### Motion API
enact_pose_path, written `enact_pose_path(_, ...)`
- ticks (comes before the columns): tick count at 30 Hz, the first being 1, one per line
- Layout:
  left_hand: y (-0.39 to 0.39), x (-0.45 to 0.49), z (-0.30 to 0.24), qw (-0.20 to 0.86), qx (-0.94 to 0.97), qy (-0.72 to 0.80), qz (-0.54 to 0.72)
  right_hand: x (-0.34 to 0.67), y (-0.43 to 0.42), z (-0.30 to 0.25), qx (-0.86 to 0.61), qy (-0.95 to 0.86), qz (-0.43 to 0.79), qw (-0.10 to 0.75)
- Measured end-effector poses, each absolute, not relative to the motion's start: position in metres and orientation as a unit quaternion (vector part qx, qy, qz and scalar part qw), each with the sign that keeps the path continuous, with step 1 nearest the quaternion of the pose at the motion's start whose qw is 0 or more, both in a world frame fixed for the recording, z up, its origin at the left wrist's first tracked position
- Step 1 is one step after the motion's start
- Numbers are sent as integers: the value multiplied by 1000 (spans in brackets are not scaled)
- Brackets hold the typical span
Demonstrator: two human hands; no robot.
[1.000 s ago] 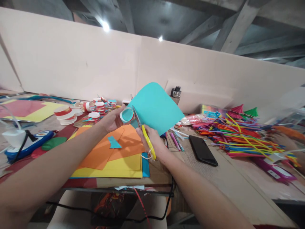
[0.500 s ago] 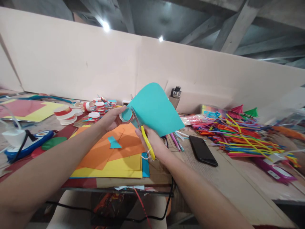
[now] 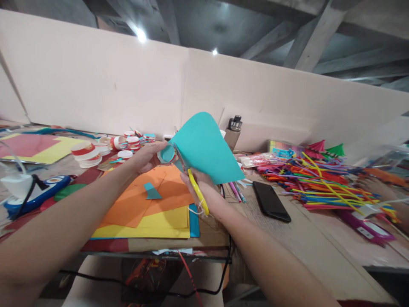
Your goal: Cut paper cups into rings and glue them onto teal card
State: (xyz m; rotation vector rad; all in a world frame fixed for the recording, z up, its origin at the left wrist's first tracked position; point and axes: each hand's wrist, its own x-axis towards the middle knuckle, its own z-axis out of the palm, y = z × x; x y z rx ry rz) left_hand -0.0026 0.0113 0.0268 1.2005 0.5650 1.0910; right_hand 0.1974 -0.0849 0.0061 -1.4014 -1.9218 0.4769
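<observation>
My left hand [image 3: 147, 157] is closed on a small round cup lid [image 3: 166, 153] with a sheet of teal paper [image 3: 204, 147] pressed against it. The sheet curls upward and to the right above the table. My right hand [image 3: 200, 189] grips yellow-handled scissors [image 3: 195, 187], whose blades point up into the paper's edge beside the lid. Both hands hover over a stack of orange and yellow paper sheets [image 3: 150, 204] with a small teal scrap [image 3: 152, 191] lying on it.
A black phone [image 3: 271, 201] lies right of my hands. Beyond it is a heap of coloured straws [image 3: 322, 183]. Red-and-white cups and lids [image 3: 105, 149] stand at the back left, a bottle [image 3: 232, 132] by the wall, a blue device [image 3: 35, 194] at the left.
The teal sheet has turned and curled tighter, and the lid has rotated a little in my left hand. The scissors have moved slightly along the paper's edge.
</observation>
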Motion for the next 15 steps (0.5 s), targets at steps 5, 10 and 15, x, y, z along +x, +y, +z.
enact_pose_path(5, 9, -3, 31, 647, 531, 242, 492, 198, -88, 7, -537, -738, 198, 357)
enact_pose_path(10, 8, -4, 34, 645, 529, 251, 491, 198, -89, 6, -519, -756, 174, 359)
enact_pose_path(15, 10, -7, 34, 639, 528, 274, 488, 194, -91, 7, -540, -731, 205, 363)
